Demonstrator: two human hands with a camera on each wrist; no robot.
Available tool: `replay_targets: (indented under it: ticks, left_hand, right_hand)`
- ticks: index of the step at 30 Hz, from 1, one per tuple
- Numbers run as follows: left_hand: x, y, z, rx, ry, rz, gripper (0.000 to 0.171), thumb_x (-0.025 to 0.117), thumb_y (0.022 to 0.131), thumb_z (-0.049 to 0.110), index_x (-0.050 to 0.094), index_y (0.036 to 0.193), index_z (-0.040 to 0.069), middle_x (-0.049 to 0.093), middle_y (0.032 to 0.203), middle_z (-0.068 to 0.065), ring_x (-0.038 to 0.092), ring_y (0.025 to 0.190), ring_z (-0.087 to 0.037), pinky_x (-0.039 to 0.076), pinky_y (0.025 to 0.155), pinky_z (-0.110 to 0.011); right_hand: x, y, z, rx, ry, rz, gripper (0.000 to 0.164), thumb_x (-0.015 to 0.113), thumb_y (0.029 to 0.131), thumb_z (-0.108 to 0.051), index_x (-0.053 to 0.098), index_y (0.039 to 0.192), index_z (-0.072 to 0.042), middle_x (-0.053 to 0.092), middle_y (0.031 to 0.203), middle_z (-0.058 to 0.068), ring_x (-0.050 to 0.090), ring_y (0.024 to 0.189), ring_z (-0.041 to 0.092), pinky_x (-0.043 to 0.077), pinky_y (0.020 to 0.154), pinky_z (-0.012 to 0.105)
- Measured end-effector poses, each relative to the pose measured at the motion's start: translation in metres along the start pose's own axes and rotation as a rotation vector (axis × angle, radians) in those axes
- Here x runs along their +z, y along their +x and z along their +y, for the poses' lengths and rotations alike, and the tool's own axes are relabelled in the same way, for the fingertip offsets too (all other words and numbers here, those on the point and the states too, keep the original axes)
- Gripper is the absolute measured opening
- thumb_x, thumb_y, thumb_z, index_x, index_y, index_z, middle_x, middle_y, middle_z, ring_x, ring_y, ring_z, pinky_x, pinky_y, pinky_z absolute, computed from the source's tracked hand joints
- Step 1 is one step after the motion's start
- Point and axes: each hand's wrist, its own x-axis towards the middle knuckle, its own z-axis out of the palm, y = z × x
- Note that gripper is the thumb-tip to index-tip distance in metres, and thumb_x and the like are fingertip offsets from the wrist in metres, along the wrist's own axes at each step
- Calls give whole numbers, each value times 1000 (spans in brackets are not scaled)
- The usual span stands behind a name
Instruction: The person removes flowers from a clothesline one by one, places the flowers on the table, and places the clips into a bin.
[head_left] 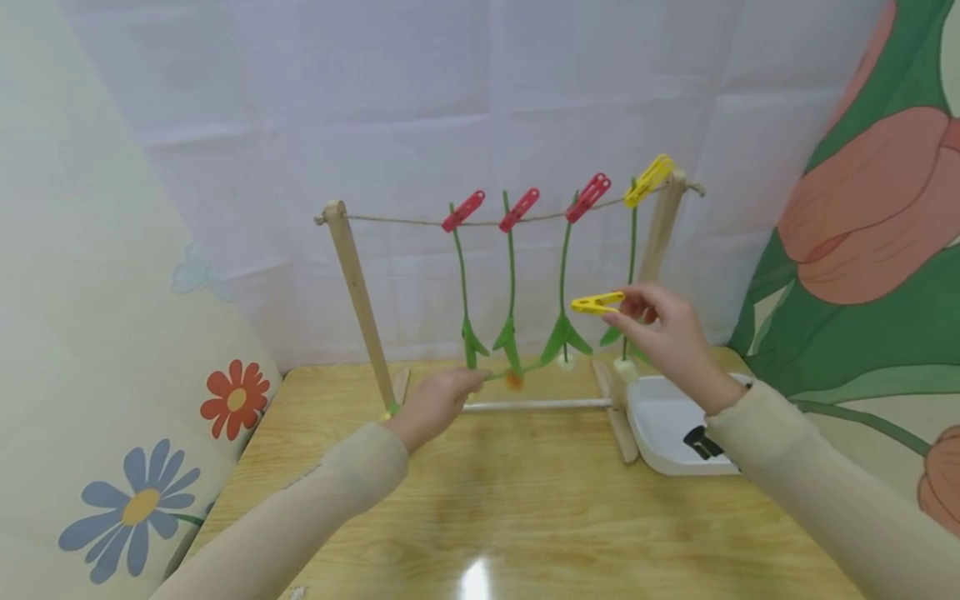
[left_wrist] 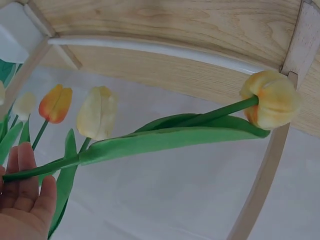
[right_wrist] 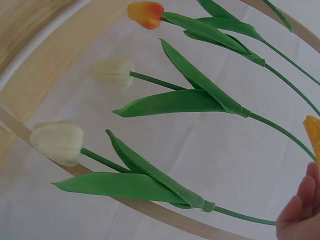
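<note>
In the head view my left hand [head_left: 438, 406] is in front of the line's left half. Its fingers grip the green stem of an artificial tulip [left_wrist: 170, 139], whose pale yellow-orange bloom points away from the hand in the left wrist view. My right hand [head_left: 672, 337], raised farther right, pinches a yellow clothespin [head_left: 596, 303] by its handle end. Behind both hands several tulips hang upside down from a string [head_left: 405, 221]. Red clothespins [head_left: 519, 210] fasten three of them, and another yellow clothespin [head_left: 649, 181] holds the rightmost. Their blooms include an orange one [right_wrist: 145, 14] and a white one [right_wrist: 59, 143].
Wooden posts carry the string, one at the left [head_left: 360, 304] and one at the right [head_left: 663, 225]. A white rod [head_left: 536, 405] joins their bases on the wooden table [head_left: 480, 500]. At right sits a white tray [head_left: 660, 417] with a black clip [head_left: 702, 443].
</note>
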Motion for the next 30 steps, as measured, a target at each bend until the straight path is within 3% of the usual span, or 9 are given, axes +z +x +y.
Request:
replay_targets:
  ticks: [8, 13, 19, 23, 30]
  left_hand:
    - [7, 4, -1, 64, 52, 2, 30, 56, 92, -12, 68, 118, -1, 74, 109, -17, 73, 98, -30, 60, 89, -37]
    - [10, 7, 1, 107, 137, -13, 29, 59, 89, -13, 68, 115, -3, 74, 107, -17, 74, 95, -28, 61, 85, -32]
    - [13, 7, 3, 44, 138, -80, 30, 57, 94, -7, 67, 122, -1, 73, 115, -16, 71, 105, -30, 59, 92, -38]
    - [17, 8, 4, 0, 131, -120, 32, 54, 95, -7, 66, 125, 0, 71, 120, -17, 69, 111, -33, 56, 96, -42]
    - [22, 8, 3, 33, 155, -118, 35, 56, 91, -11, 66, 123, -1, 72, 114, -20, 71, 102, -34, 60, 89, -42]
  right_hand:
    - [-2, -11, 9, 48, -13, -1, 25, 72, 86, 6, 65, 108, 14, 63, 86, 16, 47, 76, -3, 39, 67, 10]
    - [-2, -18, 16, 79, -2, 15, 23, 72, 85, 7, 65, 107, 13, 61, 84, 6, 46, 76, -3, 38, 66, 11]
    - [-4, -23, 23, 111, 16, 25, 25, 72, 86, 6, 65, 109, 12, 58, 85, -5, 47, 77, -2, 39, 67, 12]
    - [-6, -27, 26, 119, 3, 32, 25, 72, 86, 7, 65, 110, 13, 59, 85, -3, 47, 77, -3, 39, 67, 11]
    - [-8, -33, 30, 129, -14, 36, 25, 71, 86, 8, 64, 109, 14, 59, 85, -3, 46, 77, -4, 39, 67, 10]
